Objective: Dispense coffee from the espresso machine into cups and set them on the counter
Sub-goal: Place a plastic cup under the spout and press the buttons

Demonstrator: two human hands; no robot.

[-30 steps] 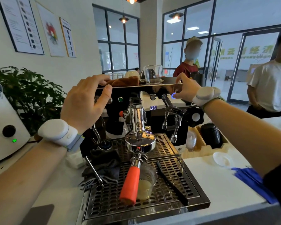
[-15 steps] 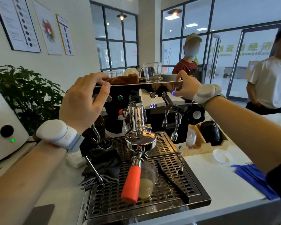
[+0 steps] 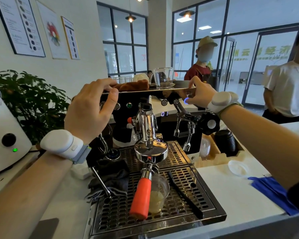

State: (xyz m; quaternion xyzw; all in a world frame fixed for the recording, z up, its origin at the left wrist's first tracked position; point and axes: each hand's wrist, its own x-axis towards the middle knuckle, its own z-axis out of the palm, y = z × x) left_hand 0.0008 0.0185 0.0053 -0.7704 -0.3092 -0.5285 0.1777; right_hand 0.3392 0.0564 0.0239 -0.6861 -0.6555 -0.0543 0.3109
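Both hands are up on the espresso machine point(image 3: 145, 121). The left hand point(image 3: 90, 111) has its grip curled round the top front edge, thumb underneath, fingers over the lip, bracing the body. The right hand point(image 3: 199, 97) pinches the same edge at the far corner, thumb just beside the glowing blue button point(image 3: 186, 101); whether it presses that button I cannot tell from here. The small display point(image 3: 164, 114) reads 01, so my guess is the shot is only starting.

Down on the drip tray point(image 3: 188, 180) the clear plastic cup point(image 3: 158, 194) stands under the portafilter, right beside its orange handle point(image 3: 141, 197), with a pale liquid in the bottom. No stream is visible to me.

To do this well: keep the left hand bracing so the push does not rock the machine, watch the cup sits squarely beneath the spout, and stop the flow before the cup fills. It is thin plastic, likely soft when warm, so lift it by the rim and clear the handle before setting it on the white desk point(image 3: 231, 200), where there is bare room short of the blue cloth point(image 3: 269, 192).
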